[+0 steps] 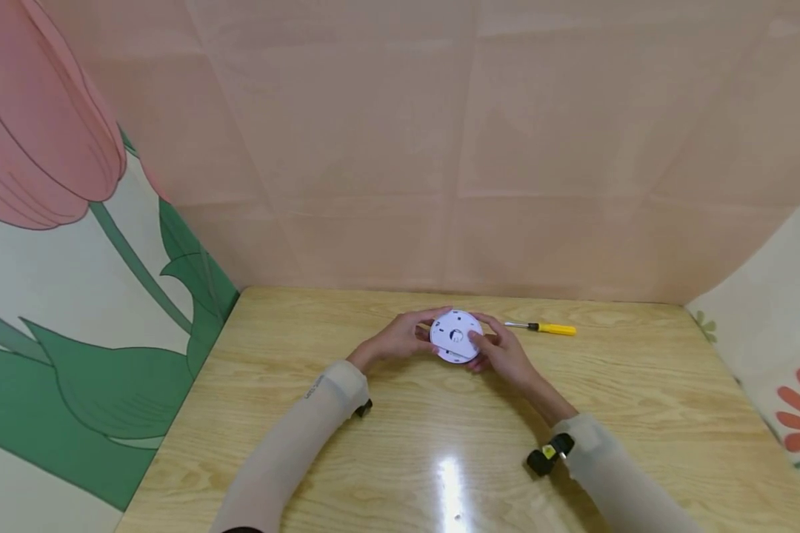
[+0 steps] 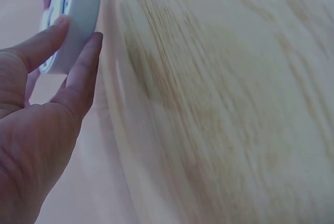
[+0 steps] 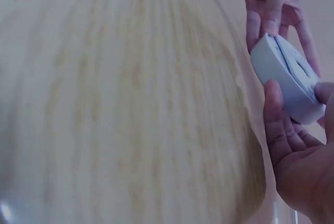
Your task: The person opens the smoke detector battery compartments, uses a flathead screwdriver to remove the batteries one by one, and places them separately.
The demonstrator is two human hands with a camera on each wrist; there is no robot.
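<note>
In the head view a round white device (image 1: pixel 448 324), much like a smoke detector, is held above the far middle of the table. Its flat slotted face with a central hole is turned toward the head camera. My left hand (image 1: pixel 398 337) grips its left rim between thumb and fingers. From the other side my right hand (image 1: pixel 509 358) holds it, thumb on the slotted face and fingers behind. The right wrist view shows the smooth white side wall of the device (image 3: pixel 279 70) and a thin seam near the slotted face. Its underside is mostly hidden.
A screwdriver (image 1: pixel 555 329) with a yellow handle lies on the wooden table (image 1: pixel 440 414), just right of my right hand. Behind the table's far edge hangs a plain pinkish backdrop (image 1: pixel 373 163). Flower-printed panels (image 1: pixel 120 355) stand at the sides.
</note>
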